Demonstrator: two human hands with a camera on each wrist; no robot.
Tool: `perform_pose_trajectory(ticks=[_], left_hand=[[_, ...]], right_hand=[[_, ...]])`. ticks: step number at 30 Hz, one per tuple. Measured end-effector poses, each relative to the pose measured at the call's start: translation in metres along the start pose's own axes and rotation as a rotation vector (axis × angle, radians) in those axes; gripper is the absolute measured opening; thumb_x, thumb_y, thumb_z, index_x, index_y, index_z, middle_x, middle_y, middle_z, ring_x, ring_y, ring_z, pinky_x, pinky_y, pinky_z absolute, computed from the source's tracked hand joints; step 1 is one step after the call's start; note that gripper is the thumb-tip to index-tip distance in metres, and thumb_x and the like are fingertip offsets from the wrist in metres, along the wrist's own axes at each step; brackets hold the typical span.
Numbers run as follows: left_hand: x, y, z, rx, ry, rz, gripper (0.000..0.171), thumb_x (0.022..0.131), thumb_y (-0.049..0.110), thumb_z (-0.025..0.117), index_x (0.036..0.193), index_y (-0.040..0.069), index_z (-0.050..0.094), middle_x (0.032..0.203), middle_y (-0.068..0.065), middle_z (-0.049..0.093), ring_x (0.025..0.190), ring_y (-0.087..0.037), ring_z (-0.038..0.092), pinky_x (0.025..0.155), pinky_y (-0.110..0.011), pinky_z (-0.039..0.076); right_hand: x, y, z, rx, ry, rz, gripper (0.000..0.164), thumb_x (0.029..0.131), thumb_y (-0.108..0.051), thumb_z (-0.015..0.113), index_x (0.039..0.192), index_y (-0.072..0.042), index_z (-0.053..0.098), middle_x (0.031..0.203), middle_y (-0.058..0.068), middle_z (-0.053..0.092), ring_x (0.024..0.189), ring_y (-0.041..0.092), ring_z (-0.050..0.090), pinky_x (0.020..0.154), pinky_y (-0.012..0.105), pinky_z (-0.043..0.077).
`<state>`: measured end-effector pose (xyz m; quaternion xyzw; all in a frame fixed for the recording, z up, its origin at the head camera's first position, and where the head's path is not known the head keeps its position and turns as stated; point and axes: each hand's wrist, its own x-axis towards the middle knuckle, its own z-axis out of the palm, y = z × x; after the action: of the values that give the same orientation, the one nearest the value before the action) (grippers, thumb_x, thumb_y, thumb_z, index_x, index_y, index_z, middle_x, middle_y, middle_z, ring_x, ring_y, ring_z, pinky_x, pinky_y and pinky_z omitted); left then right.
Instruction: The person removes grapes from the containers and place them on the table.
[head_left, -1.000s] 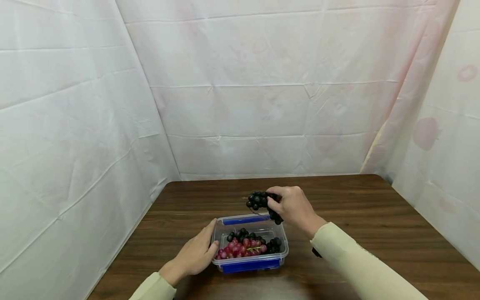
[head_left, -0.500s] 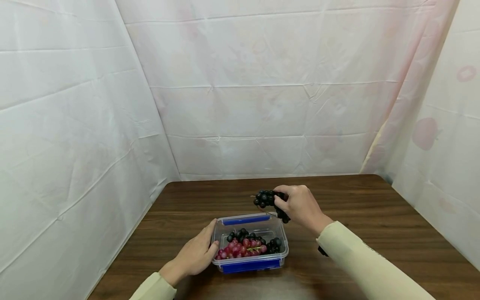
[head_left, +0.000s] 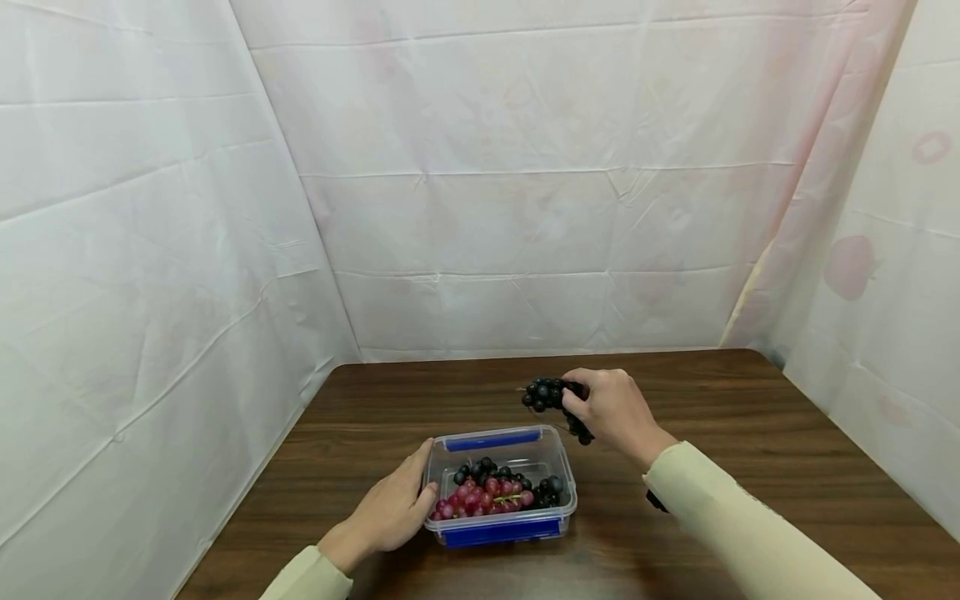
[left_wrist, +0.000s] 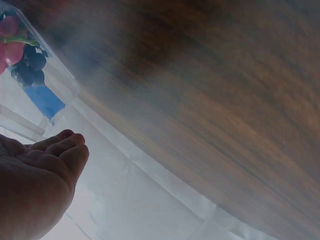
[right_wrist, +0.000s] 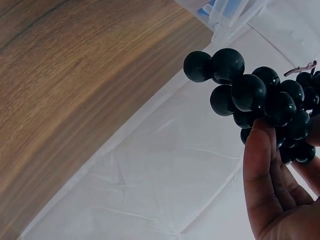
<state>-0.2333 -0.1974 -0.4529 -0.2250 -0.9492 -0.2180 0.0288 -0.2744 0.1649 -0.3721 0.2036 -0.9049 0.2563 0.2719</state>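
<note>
A bunch of black grapes [head_left: 545,394] hangs from my right hand [head_left: 617,408], which pinches it above the far right corner of a clear plastic container [head_left: 567,467]. The right wrist view shows the fingers [right_wrist: 260,170] pressed against the dark round grapes [right_wrist: 248,93], with a thin stem sticking out. My left hand [head_left: 390,502] rests along the container's left side, its fingers straight and the thumb at the rim. Inside the container lie red grapes [head_left: 476,497] with a green stem, and more black grapes [head_left: 551,487] around them.
Blue clips [head_left: 501,532] run along the container's near and far sides. It stands on a dark wood table [head_left: 735,467] with rounded far corners. White sheeting [head_left: 525,208] hangs behind and on both sides of the table.
My right hand has moved right and slightly away with the bunch of black grapes, from over the container's far edge to its far right corner. The left hand and container stay in place.
</note>
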Motion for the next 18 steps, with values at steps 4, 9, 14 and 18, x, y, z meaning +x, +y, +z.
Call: perform_pose_trajectory(ticks=[4, 9, 14, 18], left_hand=[[0.001, -0.001, 0.0, -0.001, 0.0, 0.004, 0.066, 0.108, 0.026, 0.047, 0.164, 0.003, 0.02, 0.165, -0.015, 0.03, 0.147, -0.034, 0.037, 0.118, -0.054, 0.035], [0.001, 0.0, 0.001, 0.0, 0.003, 0.003, 0.066, 0.107, 0.026, 0.047, 0.163, 0.004, 0.021, 0.165, -0.014, 0.03, 0.147, -0.034, 0.038, 0.118, -0.054, 0.035], [0.001, 0.0, 0.002, -0.001, 0.008, 0.004, 0.066, 0.107, 0.026, 0.048, 0.163, 0.004, 0.022, 0.165, -0.013, 0.031, 0.147, -0.033, 0.038, 0.117, -0.053, 0.036], [0.001, 0.0, 0.002, 0.003, 0.012, 0.01, 0.066, 0.107, 0.026, 0.048, 0.163, 0.003, 0.022, 0.165, -0.015, 0.031, 0.146, -0.033, 0.038, 0.117, -0.053, 0.036]], right_hand=[[-0.001, 0.003, 0.001, -0.021, 0.001, 0.0, 0.018, 0.094, -0.013, 0.072, 0.109, -0.008, 0.078, 0.062, -0.004, 0.065, 0.039, 0.0, 0.041, 0.042, 0.025, 0.038], [-0.002, 0.007, 0.001, -0.051, 0.003, 0.01, 0.017, 0.093, -0.015, 0.072, 0.107, -0.008, 0.079, 0.065, -0.002, 0.068, 0.041, 0.001, 0.043, 0.045, 0.026, 0.04], [-0.005, 0.013, 0.002, -0.079, -0.007, 0.033, 0.016, 0.093, -0.015, 0.071, 0.107, -0.008, 0.079, 0.069, 0.001, 0.07, 0.042, 0.002, 0.043, 0.045, 0.026, 0.04], [-0.006, 0.017, 0.001, -0.089, -0.014, 0.042, 0.016, 0.093, -0.014, 0.071, 0.106, -0.008, 0.079, 0.073, 0.003, 0.072, 0.044, 0.003, 0.046, 0.046, 0.028, 0.042]])
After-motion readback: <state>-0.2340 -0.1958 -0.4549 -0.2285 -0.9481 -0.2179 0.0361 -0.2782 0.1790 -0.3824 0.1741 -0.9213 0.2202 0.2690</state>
